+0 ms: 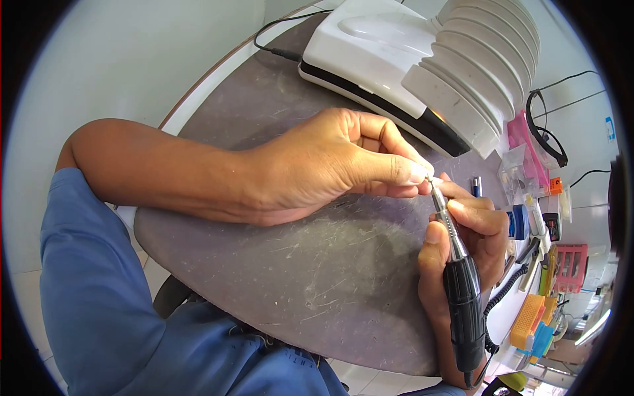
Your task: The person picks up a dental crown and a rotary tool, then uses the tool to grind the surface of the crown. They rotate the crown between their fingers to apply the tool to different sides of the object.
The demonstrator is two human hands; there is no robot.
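Observation:
A rotary handpiece [465, 297], with a black rear body and a silver front, slants upward in my right hand [485, 228]. My right fingers and thumb wrap round its metal part. My left hand [337, 152] comes in from the left, thumb and forefinger pinched together right at the handpiece's tip. Whatever lies in that pinch is too small and too covered to name. Both hands meet above the grey tabletop [297, 264], near its right side. A coiled black cord [505, 290] hangs beside the handpiece.
Behind my hands stands a white machine [376, 43] with a thick ribbed hose [479, 53] bending toward me. Black-framed glasses [548, 132], a blue round container [520, 222], a pink basket [571, 267] and an orange box [528, 320] crowd the right side.

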